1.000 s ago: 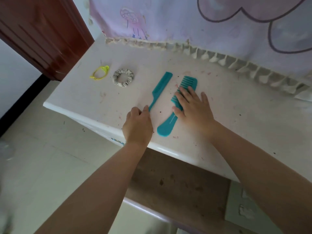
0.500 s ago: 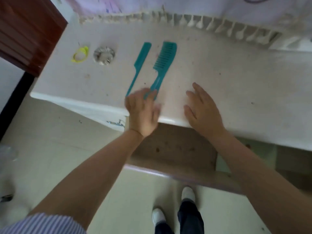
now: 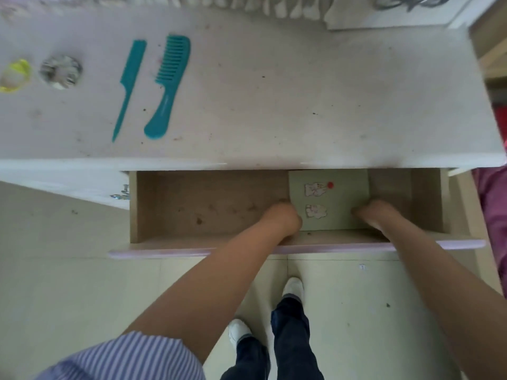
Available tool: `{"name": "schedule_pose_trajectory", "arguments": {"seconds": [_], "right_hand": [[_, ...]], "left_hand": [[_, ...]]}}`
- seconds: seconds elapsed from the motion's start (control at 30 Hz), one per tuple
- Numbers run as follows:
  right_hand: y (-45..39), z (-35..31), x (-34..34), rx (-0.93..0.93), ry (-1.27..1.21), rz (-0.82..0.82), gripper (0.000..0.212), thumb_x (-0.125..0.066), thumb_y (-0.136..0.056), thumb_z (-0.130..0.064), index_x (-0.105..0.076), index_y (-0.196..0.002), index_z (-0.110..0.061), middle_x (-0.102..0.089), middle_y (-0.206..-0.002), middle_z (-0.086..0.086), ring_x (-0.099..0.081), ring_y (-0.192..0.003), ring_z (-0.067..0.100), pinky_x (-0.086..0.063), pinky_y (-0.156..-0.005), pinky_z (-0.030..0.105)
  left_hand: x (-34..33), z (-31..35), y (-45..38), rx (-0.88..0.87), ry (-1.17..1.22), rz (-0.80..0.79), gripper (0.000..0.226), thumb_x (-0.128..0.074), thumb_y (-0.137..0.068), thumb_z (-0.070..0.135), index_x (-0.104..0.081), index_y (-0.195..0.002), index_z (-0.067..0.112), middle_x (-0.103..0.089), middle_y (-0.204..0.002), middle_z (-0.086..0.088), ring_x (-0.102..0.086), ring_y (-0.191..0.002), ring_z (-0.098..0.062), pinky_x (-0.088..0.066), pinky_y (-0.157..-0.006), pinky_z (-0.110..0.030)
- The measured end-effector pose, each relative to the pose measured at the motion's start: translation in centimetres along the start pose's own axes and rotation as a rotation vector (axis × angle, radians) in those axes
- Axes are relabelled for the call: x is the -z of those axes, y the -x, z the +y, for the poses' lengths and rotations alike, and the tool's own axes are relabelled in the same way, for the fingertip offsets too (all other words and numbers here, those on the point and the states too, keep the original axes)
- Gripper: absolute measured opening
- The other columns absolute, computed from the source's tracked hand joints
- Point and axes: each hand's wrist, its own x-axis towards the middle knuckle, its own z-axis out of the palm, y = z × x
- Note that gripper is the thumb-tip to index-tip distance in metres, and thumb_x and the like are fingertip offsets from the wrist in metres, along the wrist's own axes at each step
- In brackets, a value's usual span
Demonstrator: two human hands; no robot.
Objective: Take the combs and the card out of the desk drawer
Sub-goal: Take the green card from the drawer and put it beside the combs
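Reaching into the open drawer [image 3: 208,207], both hands are seen at the card [image 3: 337,198]. The left hand [image 3: 282,218] is placed at the card's left edge, the right hand [image 3: 375,212] at its right edge. Fingers are pointed down and away from the camera and are blurred; whether they are curled on the card or just resting against it cannot be told for either hand.

The card is pale green, lying flat on the drawer floor in the right half, with its far end tucked under the desk top [image 3: 301,91]. Two small pale stickers and a red dot are visible on its face. The left half of the drawer floor is bare wood with dark specks.

Both combs are laid on the desk top, left of centre, side by side and not touching. The tail comb [image 3: 129,86] is on the left, with its thin point toward the near edge. The wide-tooth comb [image 3: 167,86] is just to its right, teeth facing left, handle toward the near edge.

Further left, a grey scrunchie [image 3: 61,71] and a yellow hair tie [image 3: 15,75] are seen, blurred, close to each other.

Below the drawer front, white shoes [image 3: 293,286] and dark trousers are visible on the tiled floor [image 3: 82,297]. A striped sleeve [image 3: 123,357] is seen on the left arm.
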Motion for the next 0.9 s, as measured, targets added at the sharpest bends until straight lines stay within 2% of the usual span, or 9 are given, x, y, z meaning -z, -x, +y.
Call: {"name": "schedule_pose_trajectory", "arguments": {"seconds": [0.13, 0.27, 0.37, 0.5, 0.6, 0.7, 0.77, 0.83, 0.9], "right_hand": [[-2.1, -0.1, -0.5, -0.049, -0.169, -0.025, 0.037, -0.048, -0.095, -0.023, -0.051, -0.122, 0.003, -0.054, -0.129, 0.023, -0.053, -0.116, 0.035, -0.045, -0.095, 0.036], [-1.9, 0.3, -0.1, -0.039, -0.457, -0.104, 0.051, -0.052, -0.094, -0.031, -0.043, -0.130, 0.003, -0.049, -0.138, 0.021, -0.047, -0.123, 0.036, -0.040, -0.102, 0.039], [-0.4, 0.3, 0.4, 0.017, -0.355, -0.097, 0.051, -0.045, -0.097, -0.034, -0.043, -0.130, 0.005, -0.050, -0.136, 0.022, -0.048, -0.121, 0.037, -0.041, -0.099, 0.036], [2.4, 0.7, 2.0, 0.100, -0.230, -0.120, 0.043, -0.051, -0.095, -0.030, -0.055, -0.115, 0.007, -0.061, -0.116, 0.024, -0.057, -0.103, 0.035, -0.045, -0.081, 0.035], [5.5, 0.8, 2.8, 0.220, -0.217, -0.115, 0.037, -0.054, -0.093, -0.026, -0.055, -0.110, 0.006, -0.061, -0.095, 0.019, -0.055, -0.068, 0.027, -0.040, -0.058, 0.027], [8.9, 0.3, 3.3, 0.316, -0.222, -0.112, 0.029, -0.055, -0.093, -0.024, -0.048, -0.107, 0.000, -0.053, -0.084, 0.010, -0.046, -0.052, 0.016, -0.035, -0.042, 0.026], [10.7, 0.1, 3.4, 0.394, -0.276, -0.067, 0.027, -0.056, -0.092, -0.024, -0.045, -0.107, -0.004, -0.050, -0.089, 0.006, -0.049, -0.063, 0.019, -0.040, -0.052, 0.027], [12.3, -0.6, 3.5, 0.500, -0.383, 0.046, 0.033, -0.058, -0.090, -0.021, -0.046, -0.117, -0.007, -0.050, -0.099, 0.003, -0.051, -0.084, 0.021, -0.042, -0.070, 0.029], [13.0, -2.2, 4.1, 0.596, -0.584, 0.093, 0.037, -0.060, -0.088, -0.016, -0.048, -0.123, -0.012, -0.054, -0.103, -0.001, -0.053, -0.089, 0.017, -0.044, -0.071, 0.025]], "left_hand": [[-1.9, 1.6, -2.0, 0.172, 0.247, 0.029, 0.034, -0.048, -0.091, 0.012, -0.053, -0.124, 0.004, -0.058, -0.129, -0.017, -0.057, -0.115, -0.031, -0.049, -0.091, -0.031], [-1.7, 0.8, -2.4, 0.332, 0.499, 0.090, 0.034, -0.057, -0.091, 0.024, -0.057, -0.122, 0.010, -0.060, -0.130, -0.013, -0.057, -0.117, -0.029, -0.048, -0.095, -0.031], [-0.7, 0.2, -1.1, 0.262, 0.375, 0.128, 0.040, -0.055, -0.091, 0.039, -0.060, -0.121, 0.014, -0.064, -0.126, -0.012, -0.059, -0.113, -0.029, -0.049, -0.087, -0.028], [0.7, -0.4, 2.5, 0.243, 0.172, 0.109, 0.052, -0.052, -0.086, 0.056, -0.067, -0.107, 0.011, -0.070, -0.099, -0.012, -0.065, -0.098, -0.030, -0.049, -0.074, -0.028], [1.7, -0.7, 5.8, 0.252, 0.069, 0.062, 0.052, -0.051, -0.085, 0.059, -0.067, -0.099, 0.012, -0.068, -0.090, -0.006, -0.063, -0.087, -0.026, -0.050, -0.071, -0.028], [2.6, -1.4, 9.8, 0.229, 0.175, 0.070, 0.040, -0.056, -0.085, 0.053, -0.055, -0.061, 0.021, -0.054, -0.061, 0.007, -0.053, -0.061, -0.015, -0.035, -0.045, -0.021], [3.1, -2.3, 12.4, 0.212, 0.269, 0.104, 0.040, -0.060, -0.085, 0.048, -0.047, -0.054, 0.025, -0.050, -0.056, 0.011, -0.047, -0.052, -0.007, -0.029, -0.042, -0.020], [3.7, -3.0, 14.3, 0.165, 0.322, 0.207, 0.032, -0.064, -0.083, 0.043, -0.051, -0.061, 0.024, -0.050, -0.058, 0.012, -0.046, -0.051, -0.003, -0.030, -0.043, -0.018], [4.7, -3.5, 14.8, 0.113, 0.451, 0.366, 0.019, -0.068, -0.083, 0.034, -0.057, -0.075, 0.021, -0.055, -0.063, 0.012, -0.050, -0.056, -0.005, -0.038, -0.050, -0.018]]}}
